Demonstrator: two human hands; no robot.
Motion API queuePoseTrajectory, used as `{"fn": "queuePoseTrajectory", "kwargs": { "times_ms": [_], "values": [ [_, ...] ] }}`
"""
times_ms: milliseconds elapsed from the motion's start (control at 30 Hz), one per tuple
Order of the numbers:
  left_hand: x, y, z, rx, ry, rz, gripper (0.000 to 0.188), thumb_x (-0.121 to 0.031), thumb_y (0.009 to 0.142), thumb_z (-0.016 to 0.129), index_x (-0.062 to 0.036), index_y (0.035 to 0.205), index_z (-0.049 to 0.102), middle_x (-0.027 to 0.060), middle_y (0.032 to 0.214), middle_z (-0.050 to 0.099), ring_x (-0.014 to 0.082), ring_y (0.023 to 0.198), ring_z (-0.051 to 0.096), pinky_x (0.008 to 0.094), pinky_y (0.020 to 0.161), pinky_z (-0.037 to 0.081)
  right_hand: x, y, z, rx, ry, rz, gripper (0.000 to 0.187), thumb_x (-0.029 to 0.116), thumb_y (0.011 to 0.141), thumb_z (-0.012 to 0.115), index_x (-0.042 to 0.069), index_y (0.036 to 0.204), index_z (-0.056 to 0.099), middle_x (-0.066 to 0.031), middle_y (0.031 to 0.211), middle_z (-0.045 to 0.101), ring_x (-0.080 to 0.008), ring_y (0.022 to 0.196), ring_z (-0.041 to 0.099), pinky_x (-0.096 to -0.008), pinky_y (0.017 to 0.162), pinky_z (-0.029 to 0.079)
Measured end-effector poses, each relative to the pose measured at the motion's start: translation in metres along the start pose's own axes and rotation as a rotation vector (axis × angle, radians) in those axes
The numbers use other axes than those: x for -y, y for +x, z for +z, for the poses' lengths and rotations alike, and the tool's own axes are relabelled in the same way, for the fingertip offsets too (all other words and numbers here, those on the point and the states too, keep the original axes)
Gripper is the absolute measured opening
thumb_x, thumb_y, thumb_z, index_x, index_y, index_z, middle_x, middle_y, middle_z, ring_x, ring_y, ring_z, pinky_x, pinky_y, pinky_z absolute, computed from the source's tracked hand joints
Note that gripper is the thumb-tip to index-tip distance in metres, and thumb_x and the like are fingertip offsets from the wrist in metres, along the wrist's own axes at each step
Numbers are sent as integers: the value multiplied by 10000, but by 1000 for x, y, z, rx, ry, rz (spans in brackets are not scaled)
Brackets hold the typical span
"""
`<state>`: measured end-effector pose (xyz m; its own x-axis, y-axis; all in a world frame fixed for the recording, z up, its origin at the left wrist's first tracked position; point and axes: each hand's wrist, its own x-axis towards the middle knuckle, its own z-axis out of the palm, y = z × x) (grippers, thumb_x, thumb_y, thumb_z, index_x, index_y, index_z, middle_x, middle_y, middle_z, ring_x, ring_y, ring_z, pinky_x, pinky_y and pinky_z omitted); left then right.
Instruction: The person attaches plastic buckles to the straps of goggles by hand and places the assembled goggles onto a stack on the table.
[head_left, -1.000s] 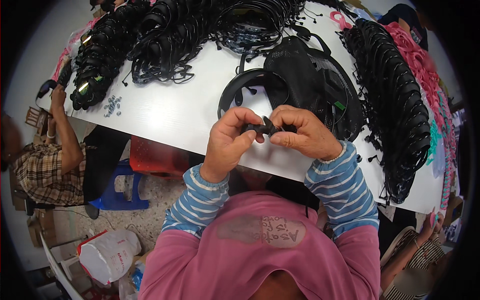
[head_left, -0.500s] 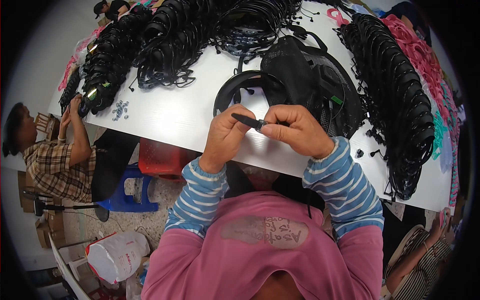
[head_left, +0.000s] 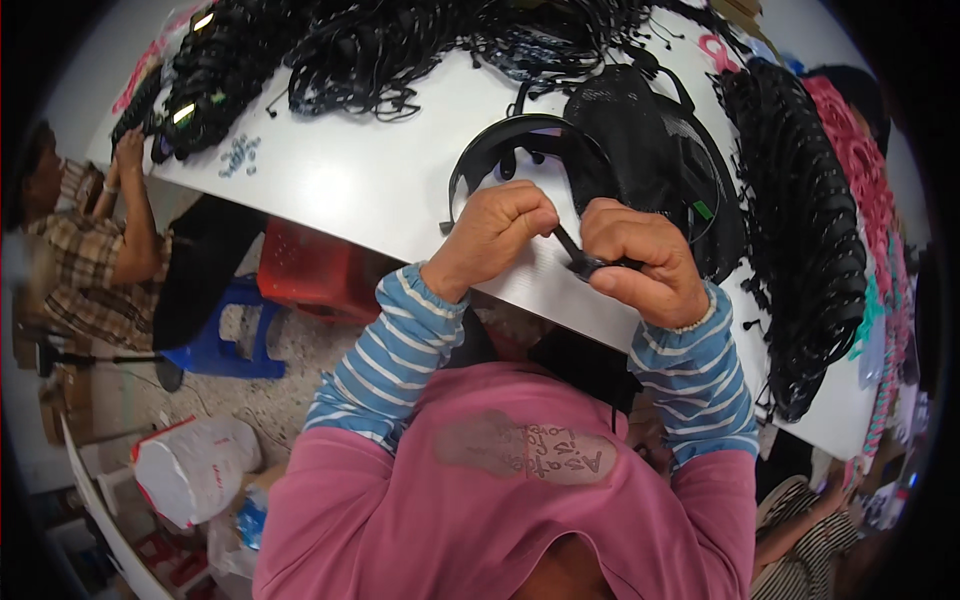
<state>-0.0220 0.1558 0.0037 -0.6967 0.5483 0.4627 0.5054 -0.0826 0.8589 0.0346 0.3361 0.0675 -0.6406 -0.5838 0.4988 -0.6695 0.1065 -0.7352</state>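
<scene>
A short black strap (head_left: 566, 241) is stretched between my hands above the table's near edge. My left hand (head_left: 490, 236) is closed, gripping one end of the strap. My right hand (head_left: 648, 260) pinches the other side, at a small dark buckle (head_left: 581, 267) partly hidden by its thumb and fingers. Just beyond my hands lies a black mesh bag-like piece (head_left: 622, 125). A curved black band (head_left: 462, 170) loops out to its left.
Bundles of black straps (head_left: 375, 60) line the far side, and another long stack (head_left: 800, 230) runs along the right beside pink straps (head_left: 850, 140). Small clear pieces (head_left: 240, 157) lie at left. A seated co-worker (head_left: 95, 235) is at left, near a red crate (head_left: 315, 270) and blue stool (head_left: 225, 335).
My left hand has closed into a fist on the strap end, and the strap now slants down toward my right hand. The whole view has shifted and tilted slightly.
</scene>
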Motion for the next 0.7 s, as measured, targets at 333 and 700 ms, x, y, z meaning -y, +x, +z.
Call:
{"fn": "queuePoseTrajectory", "kwargs": {
  "times_ms": [333,700],
  "values": [
    [11,-5,-5,-185,230,102,160,-202,754,603,-64,678,570,73,647,521,260,653,521,357,580,412,-6,17,8,12,87,-19,149,107,703,590,-11,666,506,-86,647,490,-210,596,430,-324,585,342],
    [11,-1,-9,-330,77,8,150,-159,808,557,-21,770,600,97,685,563,230,622,538,323,585,430,-3,19,2,136,-274,177,193,145,677,676,3,786,603,-78,675,552,-225,626,493,-324,684,359]
  ]
}}
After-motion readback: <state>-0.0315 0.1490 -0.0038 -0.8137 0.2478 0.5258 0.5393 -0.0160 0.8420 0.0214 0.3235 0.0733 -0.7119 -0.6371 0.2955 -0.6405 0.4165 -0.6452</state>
